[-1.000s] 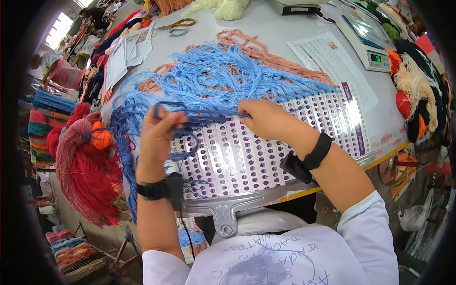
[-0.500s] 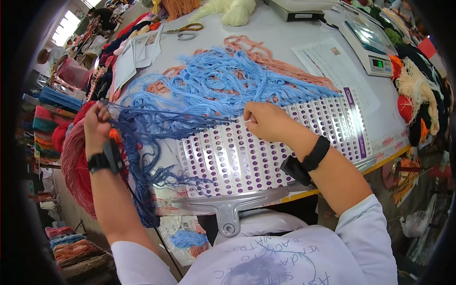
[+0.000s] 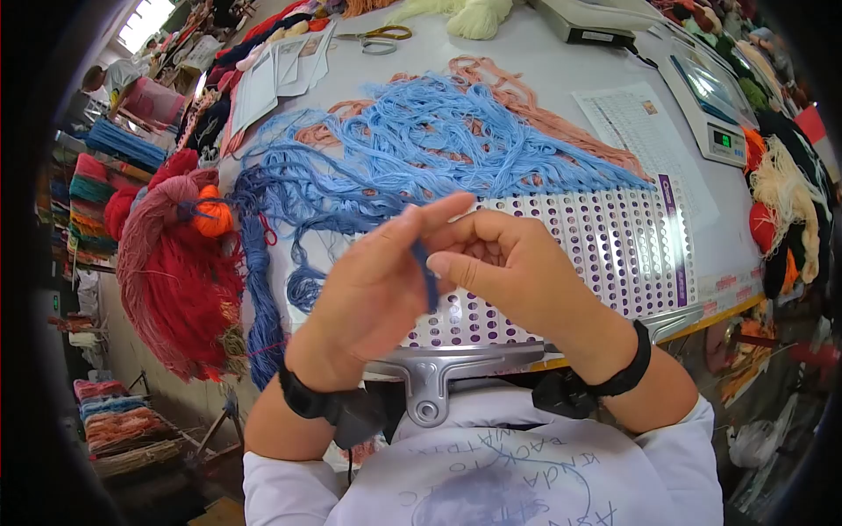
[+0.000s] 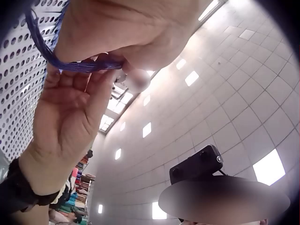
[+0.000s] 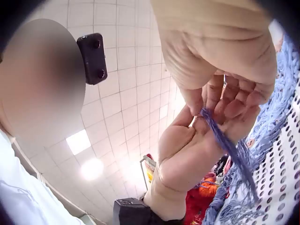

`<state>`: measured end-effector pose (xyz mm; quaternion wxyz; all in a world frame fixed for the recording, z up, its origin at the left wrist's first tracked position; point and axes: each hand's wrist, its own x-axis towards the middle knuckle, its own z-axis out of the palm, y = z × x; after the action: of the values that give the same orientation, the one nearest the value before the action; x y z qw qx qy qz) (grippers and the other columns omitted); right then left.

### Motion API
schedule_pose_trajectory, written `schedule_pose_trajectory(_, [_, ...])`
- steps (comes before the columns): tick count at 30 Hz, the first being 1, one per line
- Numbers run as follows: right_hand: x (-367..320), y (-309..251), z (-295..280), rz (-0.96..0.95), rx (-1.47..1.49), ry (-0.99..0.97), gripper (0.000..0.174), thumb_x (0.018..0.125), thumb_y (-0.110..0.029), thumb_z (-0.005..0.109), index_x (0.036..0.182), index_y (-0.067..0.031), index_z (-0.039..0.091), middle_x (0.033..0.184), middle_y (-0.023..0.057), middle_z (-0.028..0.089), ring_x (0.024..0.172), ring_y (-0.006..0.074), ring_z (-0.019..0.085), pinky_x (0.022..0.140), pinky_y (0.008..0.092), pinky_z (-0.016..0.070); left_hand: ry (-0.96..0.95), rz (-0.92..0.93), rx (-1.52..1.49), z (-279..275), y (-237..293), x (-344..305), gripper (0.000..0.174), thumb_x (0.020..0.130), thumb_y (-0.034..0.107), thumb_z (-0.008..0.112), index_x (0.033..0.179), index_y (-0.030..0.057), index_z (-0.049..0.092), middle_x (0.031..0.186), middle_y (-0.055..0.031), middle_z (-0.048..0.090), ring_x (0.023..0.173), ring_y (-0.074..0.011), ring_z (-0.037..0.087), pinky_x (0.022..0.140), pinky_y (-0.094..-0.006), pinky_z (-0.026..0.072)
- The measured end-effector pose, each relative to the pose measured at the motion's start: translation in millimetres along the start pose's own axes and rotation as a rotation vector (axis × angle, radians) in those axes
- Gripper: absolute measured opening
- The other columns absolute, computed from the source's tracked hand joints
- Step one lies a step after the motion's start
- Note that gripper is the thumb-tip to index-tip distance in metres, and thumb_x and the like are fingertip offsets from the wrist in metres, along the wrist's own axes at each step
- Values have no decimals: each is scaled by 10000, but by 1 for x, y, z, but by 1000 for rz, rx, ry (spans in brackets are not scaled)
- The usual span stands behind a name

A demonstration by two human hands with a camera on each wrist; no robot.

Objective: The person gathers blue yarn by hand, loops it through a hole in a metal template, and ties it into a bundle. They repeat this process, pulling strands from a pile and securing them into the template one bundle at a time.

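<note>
My left hand and right hand meet over the perforated white sheet. A dark blue yarn bundle lies between them, its end pinched at the fingertips. In the left wrist view, the yarn runs across the right hand's fingers to the left hand's fingertips. In the right wrist view, the bundle hangs from the right hand's thumb tip in front of the left hand. Light blue yarn lies along the sheet's far edge, with more dark blue yarn at its left.
Salmon yarn lies behind the blue pile. Scissors, papers, a printed sheet and a digital scale surround it. Red yarn hangs at the left edge; a metal bracket is at the near edge.
My left hand drew dark blue yarn out to the left, then came back to the middle beside the right hand. The right hand has turned, and both are now at the bundle's end.
</note>
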<state>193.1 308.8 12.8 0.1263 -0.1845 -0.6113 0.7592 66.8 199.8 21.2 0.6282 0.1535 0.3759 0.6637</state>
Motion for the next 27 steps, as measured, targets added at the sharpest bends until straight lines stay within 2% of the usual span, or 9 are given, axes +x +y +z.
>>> schedule_pose_trajectory(2, [-4, 2, 3, 19, -21, 23, 184, 828, -70, 628, 979, 33, 620, 846, 48, 635, 728, 90, 591, 651, 223, 489, -36, -19, -50, 9, -10, 0, 536, 969, 352, 355, 1323, -50, 380, 1326, -146, 444, 1215, -231, 420, 1005, -372, 335])
schedule_pose_trajectory(4, [-8, 7, 3, 25, 7, 61, 158, 825, -76, 642, 934, 38, 635, 836, 63, 634, 732, 112, 603, 657, 237, 497, 0, 7, -93, 13, -14, -2, 462, 975, 315, 371, 1288, -13, 460, 1230, -94, 518, 1078, -180, 482, 900, -349, 383])
schedule_pose_trajectory(7, [-14, 9, 0, 54, 177, 13, 157, 842, -87, 628, 936, 38, 633, 833, 67, 634, 732, 122, 608, 655, 244, 501, 50, 6, -145, 10, -15, -5, 478, 979, 320, 343, 1277, -33, 465, 1210, -102, 529, 1065, -175, 478, 890, -345, 375])
schedule_pose_trajectory(17, [-21, 17, 4, 40, 263, 0, 160, 875, -98, 590, 934, 48, 619, 855, 70, 634, 758, 109, 600, 684, 248, 511, 22, -44, -160, 1, -17, -14, 528, 976, 351, 333, 1275, -70, 445, 1179, -125, 554, 1047, -201, 522, 893, -348, 402])
schedule_pose_trajectory(20, [-22, 19, 3, 26, 242, 4, 157, 875, -97, 592, 932, 46, 621, 850, 65, 633, 760, 99, 591, 693, 239, 500, 68, -39, -190, 2, -18, -15, 510, 968, 324, 392, 1283, -75, 430, 1168, -120, 559, 1035, -183, 531, 889, -335, 417])
schedule_pose_trajectory(22, [-22, 17, 3, 45, 207, 19, 155, 872, -94, 596, 932, 46, 621, 846, 60, 632, 764, 93, 587, 699, 231, 489, 39, 12, 22, -1, -21, -19, 434, 952, 241, 463, 1265, -60, 463, 1144, -105, 574, 998, -145, 541, 867, -304, 432])
schedule_pose_trajectory(23, [-22, 17, 3, 47, 207, 19, 155, 872, -94, 596, 932, 46, 621, 846, 60, 632, 764, 93, 587, 699, 231, 489, 40, 12, 21, -1, -23, -20, 434, 952, 241, 463, 1265, -60, 463, 1144, -105, 574, 998, -145, 541, 867, -304, 432])
schedule_pose_trajectory(25, [-23, 18, 4, 14, 249, 43, 147, 866, -86, 601, 931, 44, 623, 842, 58, 635, 762, 90, 586, 690, 224, 483, 84, 117, 335, 0, -25, -21, 413, 930, 217, 486, 1216, -81, 504, 1207, -190, 551, 1023, -195, 573, 890, -314, 437])
schedule_pose_trajectory(27, [-24, 19, 4, 27, 233, 45, 141, 865, -81, 600, 930, 43, 624, 843, 59, 636, 763, 91, 585, 685, 221, 480, 99, 152, 314, -1, -28, -21, 371, 922, 184, 494, 1183, -77, 533, 1213, -199, 547, 1038, -204, 571, 898, -322, 436])
